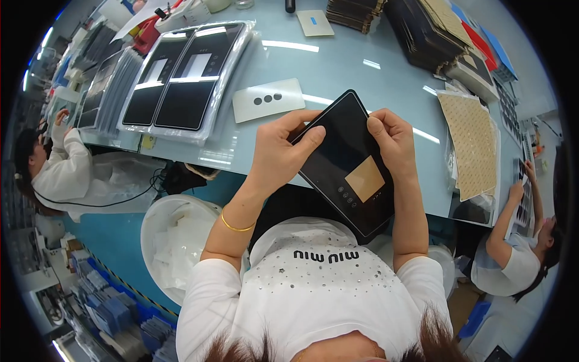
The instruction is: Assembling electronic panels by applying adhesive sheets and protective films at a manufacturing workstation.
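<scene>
A pale blue workshop table [350, 75], with a black panel [344, 148] held in both hands at its near edge.

From the left, a co-worker [69, 172] in white sits beside a stack of black panels [184, 108] on clear plastic; a white bucket [145, 241] stands below. Next comes a white card [271, 112] with three holes. The left hand [278, 148] grips the tilted panel's left edge, thumb on its face; the right hand [395, 136] pinches its upper right edge. Farther right lie tan sheets [471, 142], near another co-worker [509, 256].
</scene>
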Motion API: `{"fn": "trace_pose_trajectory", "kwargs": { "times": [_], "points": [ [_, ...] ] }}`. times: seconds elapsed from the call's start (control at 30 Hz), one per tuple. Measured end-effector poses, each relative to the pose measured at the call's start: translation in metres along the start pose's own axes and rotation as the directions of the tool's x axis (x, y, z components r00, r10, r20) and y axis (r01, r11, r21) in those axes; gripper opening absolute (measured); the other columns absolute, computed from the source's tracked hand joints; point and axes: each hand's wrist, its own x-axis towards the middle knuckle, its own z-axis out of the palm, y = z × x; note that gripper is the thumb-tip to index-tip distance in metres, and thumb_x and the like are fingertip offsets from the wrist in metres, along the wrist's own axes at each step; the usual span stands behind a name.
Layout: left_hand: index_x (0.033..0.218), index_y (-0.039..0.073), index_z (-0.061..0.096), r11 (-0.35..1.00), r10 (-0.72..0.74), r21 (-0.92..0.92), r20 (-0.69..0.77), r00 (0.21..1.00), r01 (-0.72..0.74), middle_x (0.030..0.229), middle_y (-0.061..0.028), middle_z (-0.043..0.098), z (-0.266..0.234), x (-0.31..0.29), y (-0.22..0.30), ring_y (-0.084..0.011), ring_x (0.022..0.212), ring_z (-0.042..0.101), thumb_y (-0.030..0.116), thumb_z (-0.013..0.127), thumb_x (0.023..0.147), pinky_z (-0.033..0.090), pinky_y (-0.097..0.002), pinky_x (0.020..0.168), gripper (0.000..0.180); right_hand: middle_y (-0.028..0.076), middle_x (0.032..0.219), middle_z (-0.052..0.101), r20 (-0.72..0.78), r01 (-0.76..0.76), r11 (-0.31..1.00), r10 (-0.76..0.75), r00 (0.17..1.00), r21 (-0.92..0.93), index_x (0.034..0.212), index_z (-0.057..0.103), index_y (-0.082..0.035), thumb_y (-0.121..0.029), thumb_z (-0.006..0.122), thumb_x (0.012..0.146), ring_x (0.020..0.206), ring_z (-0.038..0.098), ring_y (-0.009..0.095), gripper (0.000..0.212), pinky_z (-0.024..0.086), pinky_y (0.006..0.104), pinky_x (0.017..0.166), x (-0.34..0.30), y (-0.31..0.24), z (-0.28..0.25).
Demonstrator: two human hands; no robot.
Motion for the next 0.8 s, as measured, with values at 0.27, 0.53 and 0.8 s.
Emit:
{"fn": "trace_pose_trajectory", "kwargs": {
  "times": [0.27,0.53,0.8],
  "points": [
    [0.096,-0.002,0.057,0.998,0.040,0.059,-0.152,0.988,-0.031,0.065,0.0021,0.058,0.009,-0.018,0.012,0.0006,0.055,0.045,0.005,0.061,0.087,0.035,-0.0162,0.047,0.012,-0.008,0.070,0.047,-0.053,-0.015,0.997,0.020,0.998,0.079,0.082,0.060,-0.002,-0.024,0.061,0.091,0.065,0.038,0.001,0.024,0.030,0.0171,0.058,0.010,0.009,-0.011],
    [0.095,0.001,0.056,0.990,0.106,0.117,-0.240,0.965,-0.079,0.061,0.0041,0.053,0.012,-0.002,0.009,-0.0003,0.054,0.043,0.006,0.060,0.089,0.034,-0.0169,0.047,0.009,-0.008,0.070,0.048,-0.021,-0.044,0.997,0.046,0.999,0.066,0.084,0.059,-0.002,-0.016,0.059,0.091,0.065,0.041,0.001,0.015,0.030,0.0165,0.057,0.021,0.012,-0.024],
    [0.094,0.008,0.047,0.922,0.143,-0.157,-0.711,0.688,-0.354,0.061,0.0021,0.047,-0.033,0.037,-0.012,-0.0032,0.039,0.040,0.018,0.047,0.098,0.030,-0.0181,0.031,0.011,0.003,0.102,0.063,0.180,-0.290,0.868,0.236,0.955,0.403,0.111,0.057,0.001,-0.012,0.066,0.079,0.090,0.059,0.011,0.036,0.048,0.0272,0.082,-0.025,0.052,-0.064]
  ]
}}
